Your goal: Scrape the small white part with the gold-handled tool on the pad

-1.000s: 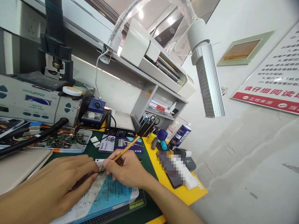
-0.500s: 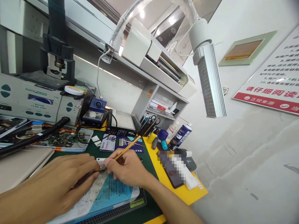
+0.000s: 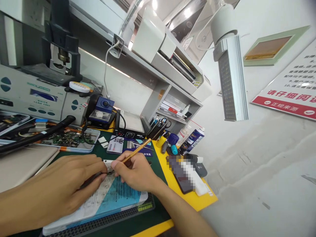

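Note:
My right hand point(image 3: 137, 172) is closed in a pinch on a slender gold pen-like tool point(image 3: 137, 150), its back end tilted up to the right. The tool's tip is hidden by my fingers. Close beside it, my left hand point(image 3: 69, 181) is closed over a thin dark object point(image 3: 92, 179), whose kind I cannot make out because the palm covers most of it. Both hands rest over a stained blue-and-white printed pad point(image 3: 120, 196). Under the pad lies a black perforated base point(image 3: 118, 215).
Behind the hands are a tray of small circuit boards point(image 3: 71, 140), a grey control unit point(image 3: 34, 98) and a flat heating plate point(image 3: 130, 121). Spray cans point(image 3: 194, 141) and a dark phone point(image 3: 181, 179) are at right. A lamp point(image 3: 232, 79) hangs overhead.
The camera view has shifted slightly. Both hands keep nearly the same place and grip, with the gold tool still tilted up to the right.

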A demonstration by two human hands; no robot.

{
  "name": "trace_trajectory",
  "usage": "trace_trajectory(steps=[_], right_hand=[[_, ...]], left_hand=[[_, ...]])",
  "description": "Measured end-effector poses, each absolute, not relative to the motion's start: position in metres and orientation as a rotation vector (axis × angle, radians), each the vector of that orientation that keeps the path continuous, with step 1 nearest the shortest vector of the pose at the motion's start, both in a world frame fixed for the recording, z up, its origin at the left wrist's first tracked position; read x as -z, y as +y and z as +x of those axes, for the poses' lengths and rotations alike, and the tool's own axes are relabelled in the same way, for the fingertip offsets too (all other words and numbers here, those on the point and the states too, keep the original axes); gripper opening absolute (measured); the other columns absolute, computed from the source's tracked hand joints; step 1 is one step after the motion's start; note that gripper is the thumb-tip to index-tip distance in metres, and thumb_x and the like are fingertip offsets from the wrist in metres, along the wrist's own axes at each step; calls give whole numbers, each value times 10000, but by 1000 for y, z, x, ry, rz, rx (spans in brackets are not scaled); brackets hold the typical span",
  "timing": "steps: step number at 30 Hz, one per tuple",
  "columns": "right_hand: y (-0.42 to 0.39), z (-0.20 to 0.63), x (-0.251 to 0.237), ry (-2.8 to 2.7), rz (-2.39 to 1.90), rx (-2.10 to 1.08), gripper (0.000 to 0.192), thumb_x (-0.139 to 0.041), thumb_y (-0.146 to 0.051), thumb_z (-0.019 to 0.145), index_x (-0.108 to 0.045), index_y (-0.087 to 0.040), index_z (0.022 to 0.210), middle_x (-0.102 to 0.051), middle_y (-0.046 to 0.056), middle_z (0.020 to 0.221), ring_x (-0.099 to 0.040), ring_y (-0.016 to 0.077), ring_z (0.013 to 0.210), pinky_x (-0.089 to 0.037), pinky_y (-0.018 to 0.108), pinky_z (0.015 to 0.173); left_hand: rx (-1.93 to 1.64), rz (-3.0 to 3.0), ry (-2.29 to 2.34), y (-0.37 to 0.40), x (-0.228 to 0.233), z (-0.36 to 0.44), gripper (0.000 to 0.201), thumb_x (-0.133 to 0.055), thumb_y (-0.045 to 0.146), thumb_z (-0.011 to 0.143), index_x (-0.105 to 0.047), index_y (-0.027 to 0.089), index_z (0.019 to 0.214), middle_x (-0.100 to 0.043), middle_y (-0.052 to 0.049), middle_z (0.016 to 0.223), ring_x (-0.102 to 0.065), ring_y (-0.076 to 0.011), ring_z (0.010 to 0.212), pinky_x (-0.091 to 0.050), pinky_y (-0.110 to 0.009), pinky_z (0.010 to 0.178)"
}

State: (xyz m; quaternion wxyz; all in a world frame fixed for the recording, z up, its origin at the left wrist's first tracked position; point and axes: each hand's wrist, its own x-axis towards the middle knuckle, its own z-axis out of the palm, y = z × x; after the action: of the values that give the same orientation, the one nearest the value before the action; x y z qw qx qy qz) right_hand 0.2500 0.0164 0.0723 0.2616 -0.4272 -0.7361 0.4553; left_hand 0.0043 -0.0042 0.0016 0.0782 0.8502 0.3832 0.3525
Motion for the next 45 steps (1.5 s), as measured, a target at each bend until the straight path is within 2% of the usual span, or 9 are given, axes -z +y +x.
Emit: trace_trajectory(steps=[6,28,40,45], right_hand=[[14,250,-76,-2015,-1162,-1188,510,-903,-656,1027,-716,-212,859,-698,34,825,-611,155,666,-469,267,586],[13,251,-78,-2058,-1147,-1166,568,-839,-745,1036,-698,-218,879,-676,33,834,-597,161,674,-444,284,586],[13,252,-76,-2052,-1138,-1172,559,-843,-727,1049,-707,-215,872,-700,40,847,-600,157,668,-448,287,589],[13,251,-77,-2051,-1128,-1170,532,-855,-693,1054,-710,-211,882,-686,36,834,-600,156,658,-445,294,592]], left_hand=[[-1005,2647,1033,6,-3,-3,384,-507,401,1209,-756,312,931,-751,26,838,-706,-173,692,-437,-368,652],[-1036,2656,1035,0,-10,-2,374,-510,380,1210,-786,310,968,-756,24,860,-698,-180,733,-432,-359,668],[-1042,2662,1028,-2,-12,0,403,-487,379,1223,-772,298,949,-748,18,844,-696,-191,743,-420,-361,662],[-1086,2682,1017,-2,-13,1,377,-505,354,1222,-760,301,948,-735,37,837,-694,-162,719,-430,-339,653]])
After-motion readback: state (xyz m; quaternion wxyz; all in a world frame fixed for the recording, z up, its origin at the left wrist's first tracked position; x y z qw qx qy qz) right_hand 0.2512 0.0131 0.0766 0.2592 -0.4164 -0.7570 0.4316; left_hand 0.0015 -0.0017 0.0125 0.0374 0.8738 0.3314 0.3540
